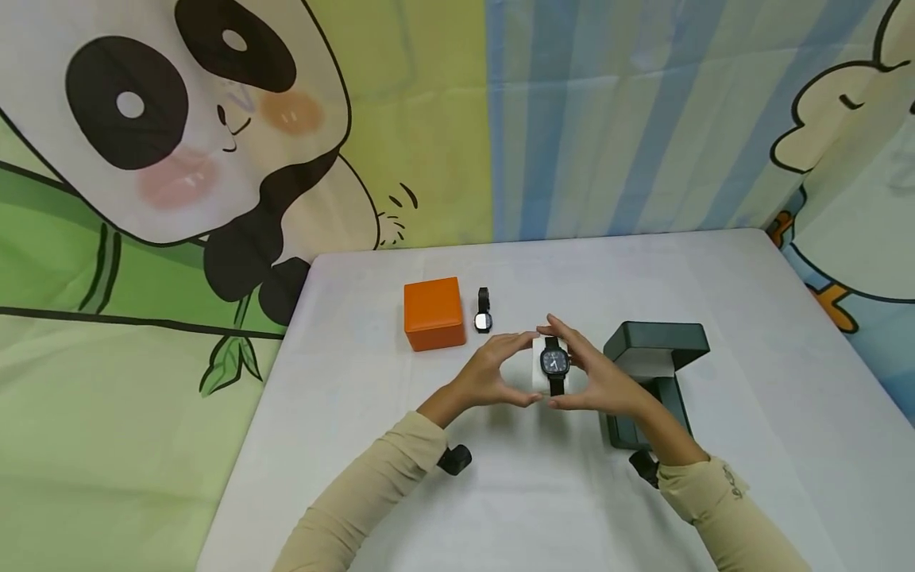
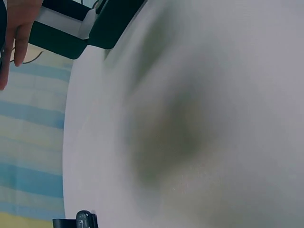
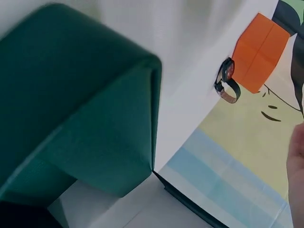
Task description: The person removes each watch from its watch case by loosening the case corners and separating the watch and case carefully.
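Observation:
Both hands hold a white watch cushion [image 1: 538,369] between them, raised over the table. A black watch with a squarish dark face [image 1: 554,361] is strapped round it, face up. My left hand [image 1: 486,377] grips the cushion from the left, thumb at its lower edge and fingers at its upper edge. From the other side my right hand [image 1: 608,383] grips it likewise, thumb low and fingers high. Beside the right forearm stands an open dark green watch box [image 1: 658,338], its lid raised. Neither wrist view shows the held watch; fingers [image 3: 297,166] appear at the right wrist view's edge.
An orange box [image 1: 434,314] sits at the back left of the white table [image 1: 372,318]. Just right of it lies a second watch [image 1: 483,320] with a dark strap. The green box [image 3: 95,118] fills the right wrist view's left half. Printed curtains [image 1: 422,119] hang behind.

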`<state>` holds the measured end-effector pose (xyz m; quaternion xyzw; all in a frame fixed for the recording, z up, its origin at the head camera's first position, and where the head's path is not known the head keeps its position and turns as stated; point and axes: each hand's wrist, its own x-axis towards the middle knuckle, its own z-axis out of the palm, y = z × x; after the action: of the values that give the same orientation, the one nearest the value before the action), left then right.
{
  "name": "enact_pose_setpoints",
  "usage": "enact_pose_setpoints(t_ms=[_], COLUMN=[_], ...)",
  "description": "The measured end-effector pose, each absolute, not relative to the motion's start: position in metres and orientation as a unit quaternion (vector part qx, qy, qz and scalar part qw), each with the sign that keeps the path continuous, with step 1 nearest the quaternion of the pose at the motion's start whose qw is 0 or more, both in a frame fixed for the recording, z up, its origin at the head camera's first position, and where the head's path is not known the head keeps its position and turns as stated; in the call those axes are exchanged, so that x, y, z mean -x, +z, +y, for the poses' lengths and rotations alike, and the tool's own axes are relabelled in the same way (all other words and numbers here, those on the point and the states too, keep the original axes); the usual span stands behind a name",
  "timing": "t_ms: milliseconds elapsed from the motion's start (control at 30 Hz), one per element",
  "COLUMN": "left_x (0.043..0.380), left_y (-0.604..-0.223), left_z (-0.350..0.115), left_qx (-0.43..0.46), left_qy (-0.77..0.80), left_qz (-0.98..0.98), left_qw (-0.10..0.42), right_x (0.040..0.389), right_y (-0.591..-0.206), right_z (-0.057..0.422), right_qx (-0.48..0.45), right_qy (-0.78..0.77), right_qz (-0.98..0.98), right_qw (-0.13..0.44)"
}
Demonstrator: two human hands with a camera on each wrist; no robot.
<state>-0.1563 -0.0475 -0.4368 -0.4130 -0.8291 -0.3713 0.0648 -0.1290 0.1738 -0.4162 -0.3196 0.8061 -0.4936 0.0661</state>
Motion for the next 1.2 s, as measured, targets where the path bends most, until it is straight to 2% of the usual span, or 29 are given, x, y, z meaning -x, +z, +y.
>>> enact_pose_setpoints(t_ms=[300, 533, 767, 1200], left_x=[0.1554, 0.1598, 0.1618, 0.1611], left_y=[-0.4331, -0.4323, -0.4310, -0.4307], left_z=[-0.0487, -0.0472, -0.0459, -0.0468], left_qx=[0.444, 0.399, 0.404, 0.414], left_qy=[-0.342, -0.373, -0.360, -0.337], left_qz=[-0.823, -0.832, -0.833, -0.837], left_qw=[0.092, 0.101, 0.115, 0.119], right_x=[0.1254, 0.1249, 0.1228, 0.1198], right_y=[-0.4203, -0.4166, -0.4124, -0.4112], right_z=[0.1659, 0.1676, 0.1673, 0.1654], right_qx=[0.301, 0.297, 0.282, 0.298], right_qy=[-0.470, -0.476, -0.446, -0.416], right_qz=[0.829, 0.826, 0.849, 0.858], right_qw=[0.014, -0.045, -0.027, -0.045])
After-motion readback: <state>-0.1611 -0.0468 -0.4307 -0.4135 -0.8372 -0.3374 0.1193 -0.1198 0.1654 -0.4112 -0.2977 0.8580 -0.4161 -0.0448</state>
